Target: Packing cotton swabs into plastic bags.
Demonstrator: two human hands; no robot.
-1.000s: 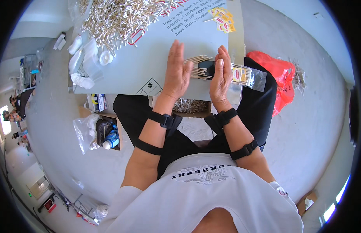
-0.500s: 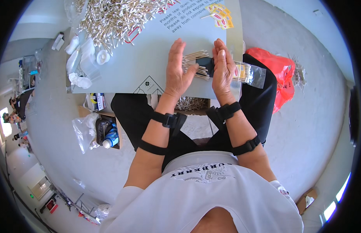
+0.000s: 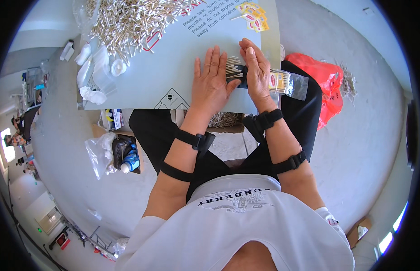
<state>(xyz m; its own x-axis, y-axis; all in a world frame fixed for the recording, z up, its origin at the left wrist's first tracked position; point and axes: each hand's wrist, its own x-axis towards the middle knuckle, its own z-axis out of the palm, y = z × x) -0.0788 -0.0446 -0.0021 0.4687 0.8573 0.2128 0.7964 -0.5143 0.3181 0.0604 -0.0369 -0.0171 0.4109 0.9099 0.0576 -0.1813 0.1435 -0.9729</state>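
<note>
Squaring a small bundle of pale cotton swabs between our flat palms, left hand and right hand fingers straight and together, beside the clear plastic sleeve; uneven pressure could fan the sticks loose.

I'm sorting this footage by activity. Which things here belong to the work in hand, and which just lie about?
In hand:
left hand
right hand
bundle of cotton swabs
clear packet
board
swab pile

Lying about:
red bag
white plastic pieces
yellow stickers
</note>
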